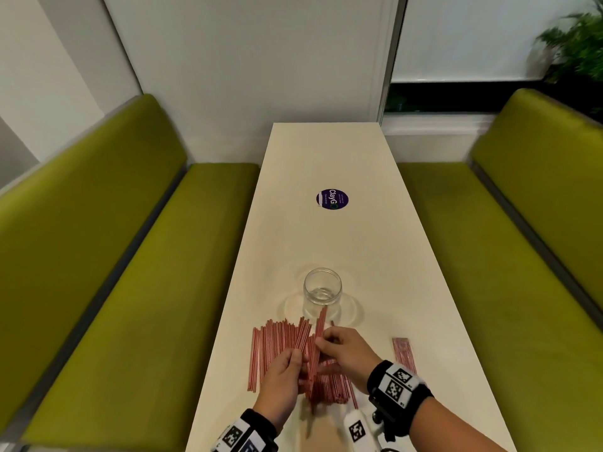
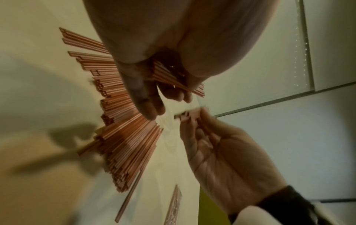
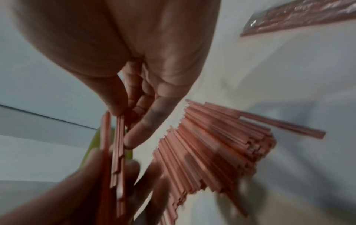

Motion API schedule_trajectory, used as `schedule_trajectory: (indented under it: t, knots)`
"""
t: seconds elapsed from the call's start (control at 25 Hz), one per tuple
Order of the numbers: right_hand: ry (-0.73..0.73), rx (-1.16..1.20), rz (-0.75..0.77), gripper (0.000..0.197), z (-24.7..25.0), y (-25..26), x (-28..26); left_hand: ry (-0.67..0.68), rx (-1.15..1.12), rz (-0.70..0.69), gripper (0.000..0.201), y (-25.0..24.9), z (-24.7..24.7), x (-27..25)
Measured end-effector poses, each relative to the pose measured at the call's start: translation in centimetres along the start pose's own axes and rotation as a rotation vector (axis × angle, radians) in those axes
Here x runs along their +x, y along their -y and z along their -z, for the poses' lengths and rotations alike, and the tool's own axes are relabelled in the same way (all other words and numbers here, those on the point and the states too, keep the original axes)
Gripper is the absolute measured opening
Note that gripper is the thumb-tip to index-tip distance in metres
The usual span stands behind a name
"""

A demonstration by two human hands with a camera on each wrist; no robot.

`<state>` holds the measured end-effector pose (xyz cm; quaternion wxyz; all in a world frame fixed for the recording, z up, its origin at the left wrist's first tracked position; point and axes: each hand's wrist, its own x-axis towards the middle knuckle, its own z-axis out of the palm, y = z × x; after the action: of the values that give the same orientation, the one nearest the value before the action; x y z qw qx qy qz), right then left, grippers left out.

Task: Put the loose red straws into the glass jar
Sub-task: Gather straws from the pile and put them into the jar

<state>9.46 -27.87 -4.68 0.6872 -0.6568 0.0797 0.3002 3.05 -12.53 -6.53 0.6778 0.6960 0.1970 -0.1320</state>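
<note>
An empty clear glass jar [image 1: 322, 288] stands upright on the white table [image 1: 329, 164]. Just in front of it lies a fanned pile of loose red straws [image 1: 277, 347] [image 2: 125, 137] [image 3: 212, 144]. Above the pile, my left hand [image 1: 295, 358] [image 2: 169, 94] and right hand [image 1: 323, 342] [image 3: 125, 126] both hold a small bunch of straws [image 1: 319, 334] [image 3: 118, 152]. The bunch points up toward the jar's near side. In the right wrist view, thumb and fingers pinch the bunch. The left hand's thumb and fingers curl round straws in the left wrist view.
A flattened red straw wrapper [image 1: 404, 353] [image 3: 298, 19] lies on the table right of my right hand. A round purple sticker [image 1: 332, 199] sits beyond the jar. Green bench seats [image 1: 137, 256] flank the narrow table on both sides.
</note>
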Motion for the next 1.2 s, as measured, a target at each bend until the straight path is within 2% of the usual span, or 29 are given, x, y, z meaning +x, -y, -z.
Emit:
schedule_trajectory:
  t: [0.08, 0.24, 0.4, 0.52, 0.56, 0.64, 0.72, 0.84, 0.92, 0.96, 1.08, 1.12, 1.2]
  knots:
    - [-0.01, -0.026, 0.038, 0.01, -0.9, -0.1, -0.2, 0.038, 0.016, -0.01, 0.038, -0.3, -0.6, -0.2]
    - [-0.117, -0.143, 0.119, 0.012, -1.3, -0.3, -0.4, 0.114, -0.091, 0.072, 0.03, -1.3, -1.3, -0.8]
    - [-0.128, -0.122, 0.138, 0.022, -1.3, 0.8, -1.4, 0.13, 0.019, 0.018, 0.029, -1.5, -0.9, -0.8]
    - [-0.121, -0.063, 0.101, 0.029, -1.8, 1.9, -1.6, 0.226, 0.047, -0.036, 0.02, -2.5, -1.2, -1.3]
    - [-0.138, -0.098, 0.118, 0.034, -2.0, 2.0, -1.5, 0.259, 0.055, -0.034, 0.02, -2.8, -1.2, -1.4]
    - [-0.192, -0.17, 0.179, 0.042, -2.2, 2.5, -1.5, 0.283, 0.014, 0.014, 0.035, -3.1, -0.9, -1.5]
    - [-0.27, -0.218, 0.273, 0.047, -2.1, 3.5, -1.6, 0.205, -0.203, 0.157, 0.054, -3.2, -0.4, -1.2]
    - [-0.352, -0.203, 0.467, 0.048, -2.6, 5.2, -2.0, 0.094, -0.804, 0.443, 0.062, -4.1, -0.4, -0.7]
    - [-0.306, -0.231, 0.502, 0.046, -3.7, 5.4, -2.3, 0.102, -1.042, 0.477, 0.059, -5.4, -0.9, -0.2]
    - [-0.272, -0.277, 0.48, 0.044, -4.3, 5.2, -2.5, 0.118, -1.084, 0.467, 0.06, -5.9, -1.1, 0.1]
    - [-0.227, -0.361, 0.462, 0.038, -4.6, 4.8, -2.6, 0.155, -1.009, 0.395, 0.06, -7.2, -1.8, 0.3]
    - [-0.223, -0.36, 0.483, 0.038, -4.3, 4.9, -2.6, 0.161, -0.916, 0.353, 0.061, -7.2, -1.7, 0.5]
    - [-0.195, -0.417, 0.479, 0.039, -3.2, 5.4, -2.5, 0.066, -0.647, 0.24, 0.062, -6.9, -1.0, 0.7]
